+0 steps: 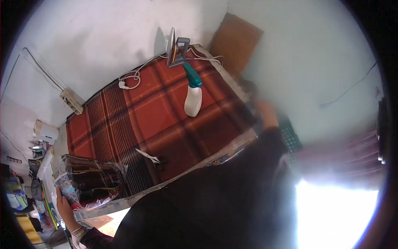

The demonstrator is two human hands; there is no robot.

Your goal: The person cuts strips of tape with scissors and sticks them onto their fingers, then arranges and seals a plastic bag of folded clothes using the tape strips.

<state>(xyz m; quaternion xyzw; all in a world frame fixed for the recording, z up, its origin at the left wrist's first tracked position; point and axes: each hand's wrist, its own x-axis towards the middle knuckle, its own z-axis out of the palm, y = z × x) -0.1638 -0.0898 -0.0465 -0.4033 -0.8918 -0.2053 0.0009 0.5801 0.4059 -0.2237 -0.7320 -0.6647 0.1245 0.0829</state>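
Observation:
At the lower left, my left hand (65, 211) grips the outer side of a clear plastic bag (68, 182), its fingers partly hidden by the plastic. Inside the bag lies a stack of folded dark brown and maroon cloth (93, 174). My right hand (266, 114) is by the right edge of the cloth-covered table; its fingers are smeared and I cannot make out whether they hold anything. A pair of scissors (151, 157) rests on the plaid cloth (155, 116), blades pointing away from me. Farther back stands a white spray bottle (193, 101) with a green head.
An iron (178, 52) stands on its heel at the back, its cord and plug (123, 85) lying on the cloth. A power strip (71, 101) hangs by the left wall. A brown board (236, 43) leans in the corner. Bags and clothes (18, 199) are at far left.

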